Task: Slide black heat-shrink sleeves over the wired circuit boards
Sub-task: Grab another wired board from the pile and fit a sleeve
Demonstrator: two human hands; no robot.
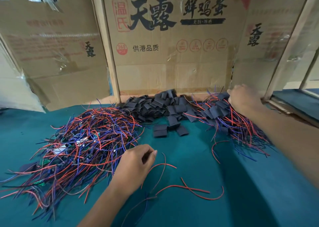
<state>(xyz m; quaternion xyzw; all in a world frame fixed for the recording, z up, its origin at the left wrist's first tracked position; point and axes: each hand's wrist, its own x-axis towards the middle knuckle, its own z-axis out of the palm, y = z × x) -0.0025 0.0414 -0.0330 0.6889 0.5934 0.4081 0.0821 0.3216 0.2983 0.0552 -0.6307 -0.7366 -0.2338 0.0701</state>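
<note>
A tangled heap of red and blue wired circuit boards lies at the left on the green table. Loose black heat-shrink sleeves are piled at the back centre. To the right lies a heap of sleeved boards with their wires trailing forward. My left hand sits at the right edge of the wire heap, fingers curled, thumb near the index finger; whether it pinches a wire is hidden. My right hand reaches to the back of the sleeved heap, its fingers curled over a black sleeved board there.
Cardboard boxes stand along the back edge of the table, close behind the heaps. A few loose red and blue wires lie on the cloth in front of my left hand. A framed glass panel stands at the right.
</note>
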